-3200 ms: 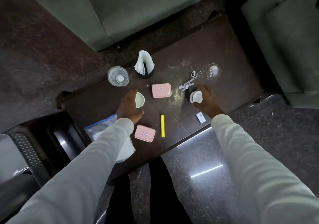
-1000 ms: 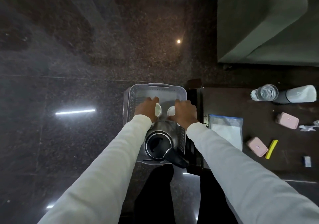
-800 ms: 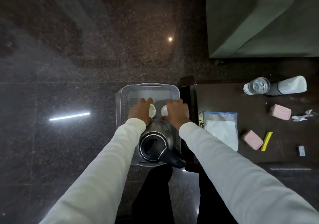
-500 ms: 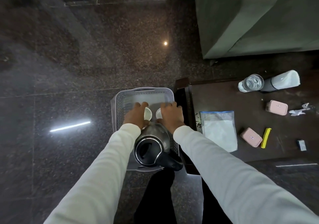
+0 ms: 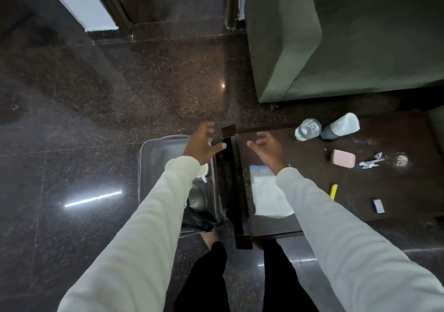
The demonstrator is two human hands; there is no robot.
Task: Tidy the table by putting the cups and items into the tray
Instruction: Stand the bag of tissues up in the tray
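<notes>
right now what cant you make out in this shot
- Tray contents: head view, mostly hidden by the left sleeve; only a cup edge shows.
- Kettle: largely covered by that sleeve.
- Small white box: label too small to read.
- Left hand: motion-blurred.

Premises appear to be a lounge or sitting room. Evidence: polished dark stone floor [image 5: 101,110]; grey-green upholstered sofa [image 5: 336,35] at far right; low dark wooden coffee table [image 5: 396,191] beside it, carrying a water glass [image 5: 308,129].
</notes>
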